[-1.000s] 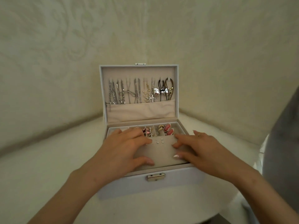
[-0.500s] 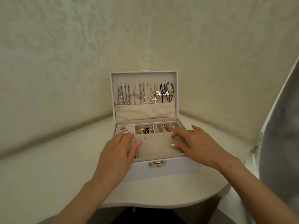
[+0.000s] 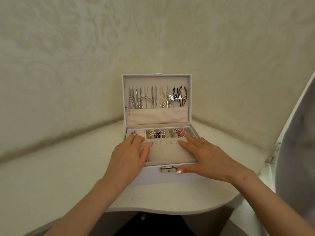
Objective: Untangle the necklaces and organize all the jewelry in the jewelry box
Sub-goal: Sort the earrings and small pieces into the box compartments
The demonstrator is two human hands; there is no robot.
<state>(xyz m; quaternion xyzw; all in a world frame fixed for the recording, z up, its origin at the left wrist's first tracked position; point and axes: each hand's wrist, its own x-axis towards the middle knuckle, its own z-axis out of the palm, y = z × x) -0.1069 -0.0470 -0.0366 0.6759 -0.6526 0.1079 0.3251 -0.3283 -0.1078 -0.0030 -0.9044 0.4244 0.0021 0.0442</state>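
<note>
A white rectangular jewelry box [image 3: 151,176] stands open near the back corner of a cream, curved-edged tabletop [image 3: 51,176], its lid upright against pale patterned wallpaper [image 3: 68,48]; a brass latch plate [image 3: 168,169] sits on the middle of the front wall.

Inside the lid, silver, gold and dark cord necklaces [image 3: 153,97] hang side by side in separate strands, their lower ends tucked into a beige fabric pocket [image 3: 156,116], probably so they do not knot again; none looks tangled from here.

In the tray below, colourful rings and earrings [image 3: 163,133] fill the small rear compartments; a row of tiny stud earrings [image 3: 165,142] is pinned along the top of a beige velvet pad [image 3: 165,154].

The left hand [image 3: 129,154] lies flat over the tray's left compartment, fingers straight, its grip relaxed and holding nothing; the right hand [image 3: 204,155], with a thin ring on one finger, rests flat on the tray's right side, thumb reaching down the front wall just beside the latch plate, its grip likewise loose and empty.

Both palms seem to be steadying or smoothing the box; the sorting looks essentially complete, with closing the lid the likely remaining step.

A blurred grey shape [image 3: 303,133] fills the right edge; I cannot tell what it is.
</note>
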